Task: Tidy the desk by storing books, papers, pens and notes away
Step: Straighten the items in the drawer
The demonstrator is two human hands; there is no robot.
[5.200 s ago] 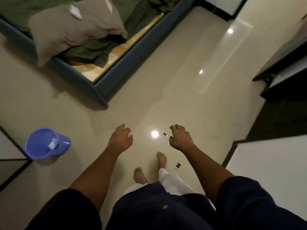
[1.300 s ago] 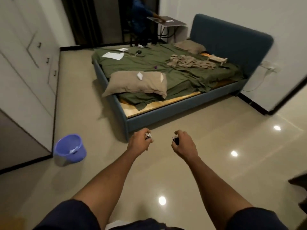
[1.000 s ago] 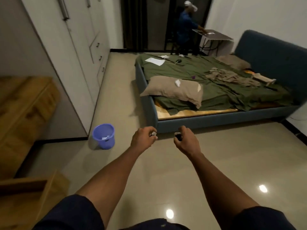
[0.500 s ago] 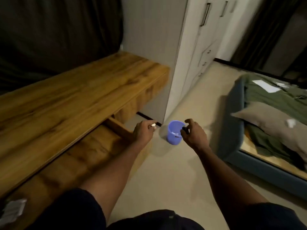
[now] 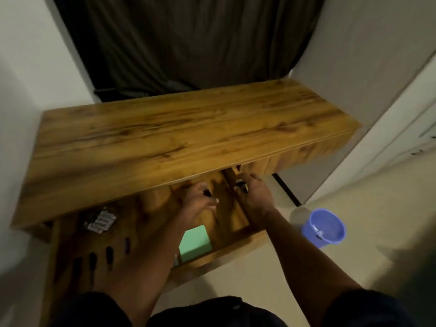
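The wooden desk (image 5: 165,138) has its wide drawer (image 5: 212,259) pulled out below the top. My left hand (image 5: 197,205) is over the drawer's right half and pinches a small dark and silver object (image 5: 210,195). My right hand (image 5: 256,197) is above the drawer's right edge, its fingers curled round a small dark object (image 5: 241,185). Blur hides what the two objects are. In the drawer lie a green pad of notes (image 5: 194,243), several dark pens (image 5: 108,253) and a silver pack (image 5: 101,221).
A blue bucket (image 5: 324,228) stands on the tiled floor right of the drawer. A dark curtain (image 5: 188,43) hangs behind the desk, and a white wardrobe (image 5: 401,114) rises at the right. A white wall closes the left side.
I picked two small objects off the floor, one in each hand, and turned from the bed to the desk. Both hands have now reached over the open drawer.
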